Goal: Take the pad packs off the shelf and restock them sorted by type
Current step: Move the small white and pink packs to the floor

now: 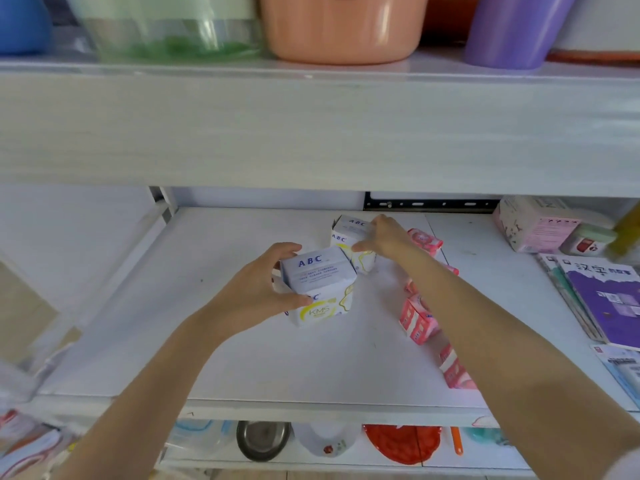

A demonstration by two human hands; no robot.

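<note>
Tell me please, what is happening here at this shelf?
A person is sorting pad packs on the white shelf. The left hand grips a white ABC pack near the middle. The right hand holds a second ABC pack just behind it. Several pink packs lie in a loose row to the right, partly hidden by the right forearm. Some books and a pink box sit at the far right.

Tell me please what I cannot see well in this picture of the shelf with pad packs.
Head view: the right forearm covers part of the pink packs, so their count is unclear.
Small print on the near white pack, in the left hand, is too blurred.
The right hand hides one side of the far white pack.
</note>
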